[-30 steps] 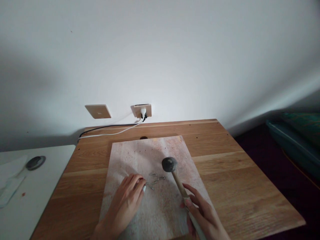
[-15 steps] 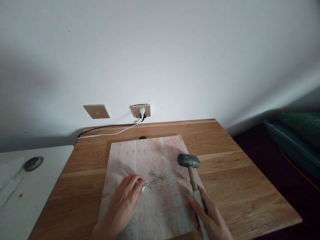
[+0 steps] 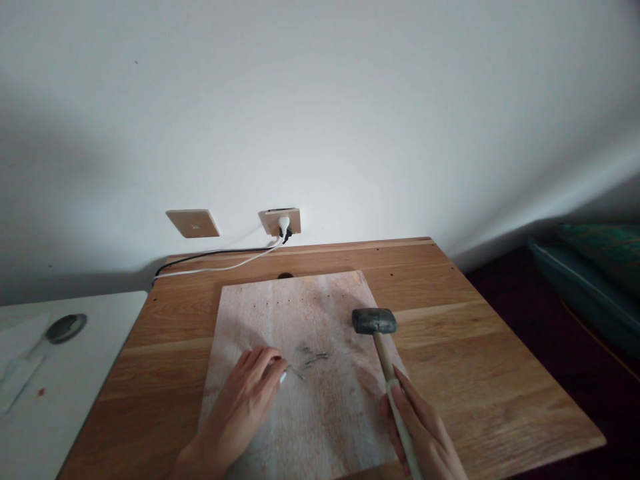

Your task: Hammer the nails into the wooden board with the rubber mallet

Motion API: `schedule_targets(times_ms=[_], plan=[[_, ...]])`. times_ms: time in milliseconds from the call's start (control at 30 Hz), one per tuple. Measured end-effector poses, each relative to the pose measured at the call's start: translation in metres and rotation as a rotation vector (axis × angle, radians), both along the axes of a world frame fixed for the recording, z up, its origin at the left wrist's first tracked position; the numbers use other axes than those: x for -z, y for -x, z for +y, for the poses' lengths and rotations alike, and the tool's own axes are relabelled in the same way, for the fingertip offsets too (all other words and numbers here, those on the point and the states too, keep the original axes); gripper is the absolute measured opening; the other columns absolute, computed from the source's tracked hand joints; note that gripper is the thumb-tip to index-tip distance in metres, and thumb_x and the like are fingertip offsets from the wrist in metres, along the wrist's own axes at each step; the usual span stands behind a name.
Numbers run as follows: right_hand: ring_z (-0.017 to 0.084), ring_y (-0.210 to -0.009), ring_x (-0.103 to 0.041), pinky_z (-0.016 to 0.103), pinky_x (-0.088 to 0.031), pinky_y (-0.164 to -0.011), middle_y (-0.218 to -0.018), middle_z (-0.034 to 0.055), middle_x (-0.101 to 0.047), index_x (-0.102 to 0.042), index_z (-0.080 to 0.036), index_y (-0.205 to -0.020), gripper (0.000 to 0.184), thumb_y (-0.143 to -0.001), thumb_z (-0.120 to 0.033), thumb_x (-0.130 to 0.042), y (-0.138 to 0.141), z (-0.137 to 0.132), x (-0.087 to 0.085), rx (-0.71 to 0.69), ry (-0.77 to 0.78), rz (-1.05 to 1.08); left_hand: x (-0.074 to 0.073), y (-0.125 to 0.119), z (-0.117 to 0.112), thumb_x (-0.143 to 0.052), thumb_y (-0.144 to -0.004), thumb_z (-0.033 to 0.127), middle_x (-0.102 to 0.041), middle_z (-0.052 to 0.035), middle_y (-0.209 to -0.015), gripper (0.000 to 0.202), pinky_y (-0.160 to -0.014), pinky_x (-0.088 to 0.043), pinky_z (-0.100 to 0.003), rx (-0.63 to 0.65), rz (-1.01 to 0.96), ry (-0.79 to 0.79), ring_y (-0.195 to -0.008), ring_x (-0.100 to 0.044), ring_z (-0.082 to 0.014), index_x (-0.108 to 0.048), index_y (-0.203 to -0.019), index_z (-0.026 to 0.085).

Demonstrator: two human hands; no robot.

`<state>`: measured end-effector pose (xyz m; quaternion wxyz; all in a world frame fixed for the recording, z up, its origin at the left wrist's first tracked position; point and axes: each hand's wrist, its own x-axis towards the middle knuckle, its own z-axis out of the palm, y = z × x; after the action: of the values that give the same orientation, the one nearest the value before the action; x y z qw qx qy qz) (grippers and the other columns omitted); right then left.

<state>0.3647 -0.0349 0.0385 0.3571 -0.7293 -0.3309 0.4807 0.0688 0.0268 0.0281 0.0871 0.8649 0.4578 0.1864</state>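
A pale, worn board (image 3: 320, 313) lies on a wooden table (image 3: 475, 347). My right hand (image 3: 425, 437) is wrapped round the wooden handle of a mallet (image 3: 375, 321), whose dark head rests on the board's right side. My left hand (image 3: 247, 403) lies on the board with its fingers curled, the fingertips pinching at one of several small metal nails (image 3: 310, 357) scattered at the board's middle. A row of small dark dots runs along the board's far part.
A wall socket (image 3: 283, 221) with a white and a black cable running left sits behind the table, beside a blank plate (image 3: 193, 223). A white surface (image 3: 60, 387) with a round grey object (image 3: 67, 327) adjoins on the left. Dark bedding (image 3: 590, 280) lies at right.
The mallet swung from the board's middle to its right side and its head came down onto the board. My left hand stayed at the nails.
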Motion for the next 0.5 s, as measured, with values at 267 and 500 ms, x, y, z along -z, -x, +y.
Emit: schedule_targets(times_ms=[267, 500], plan=[[0.03, -0.096, -0.083, 0.03, -0.066, -0.077, -0.103, 0.0088, -0.085, -0.066, -0.023, -0.146, 0.059, -0.101, -0.059, -0.054, -0.01, -0.003, 0.023, -0.26, -0.393, -0.522, -0.003, -0.001, 0.0, -0.051, -0.089, -0.007, -0.065, -0.0029, -0.1, 0.035, -0.08, -0.052, -0.039, 0.038, 0.012, 0.027, -0.089, -0.062, -0.0224, -0.064, -0.105, 0.021], [0.027, -0.112, -0.078, 0.025, -0.066, -0.083, -0.131, 0.0095, -0.077, -0.056, -0.021, -0.153, 0.051, -0.106, -0.041, -0.051, -0.015, 0.0, 0.023, -0.516, -0.458, -0.618, -0.003, -0.001, 0.001, -0.046, -0.093, -0.003, -0.066, -0.0045, -0.101, 0.034, -0.08, -0.054, -0.039, 0.055, 0.032, 0.023, -0.089, -0.062, -0.0225, -0.065, -0.11, 0.02]])
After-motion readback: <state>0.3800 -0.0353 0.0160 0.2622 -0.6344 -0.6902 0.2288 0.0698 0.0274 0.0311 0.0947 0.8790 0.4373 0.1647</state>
